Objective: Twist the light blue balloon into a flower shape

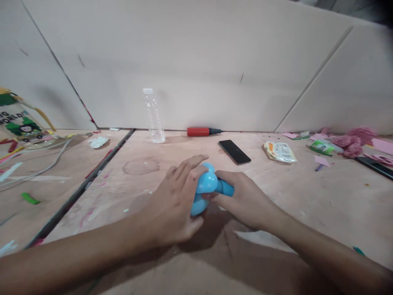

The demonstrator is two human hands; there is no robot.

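Note:
A shiny blue balloon (207, 182), twisted into rounded sections, is between my two hands above the middle of the tabletop. From the left, my left hand (178, 200) wraps round its bulging sections, with the thumb low and the fingers over the top. My right hand (241, 194) grips the narrower section on the right between thumb and fingers. Parts of the balloon are covered by my fingers. Beyond my hands a black phone (235, 151) lies flat, and a red hand pump (199, 131) with a black nozzle rests by the wall.
A clear plastic bottle (155, 119) stands upright near the wall (196, 61). Right of the phone lies a plastic packet (280, 152), then pink paper scraps (321, 160) and a dark device (376, 166). On the left are a printed drawstring bag (23, 119) and a white cable (52, 164).

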